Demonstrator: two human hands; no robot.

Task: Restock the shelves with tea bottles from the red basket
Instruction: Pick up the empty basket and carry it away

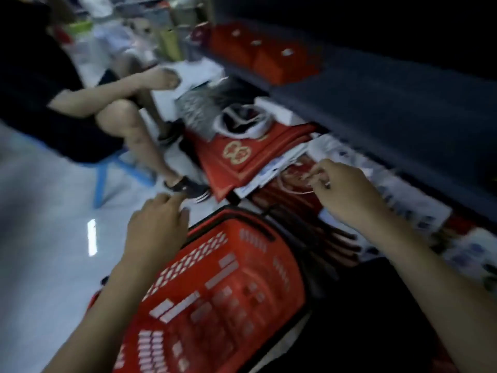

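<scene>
One red basket (223, 292), long axis diagonal

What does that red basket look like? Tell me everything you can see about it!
The red basket looks like plastic, with rows of little slots cut through its walls. A black handle runs along its far edge. It sits low by the pale floor, between the person's arms, and seems tipped so that a slotted wall faces the camera. The left hand hovers at its far left corner; the blur hides whether they touch. No bottles show in it.
</scene>
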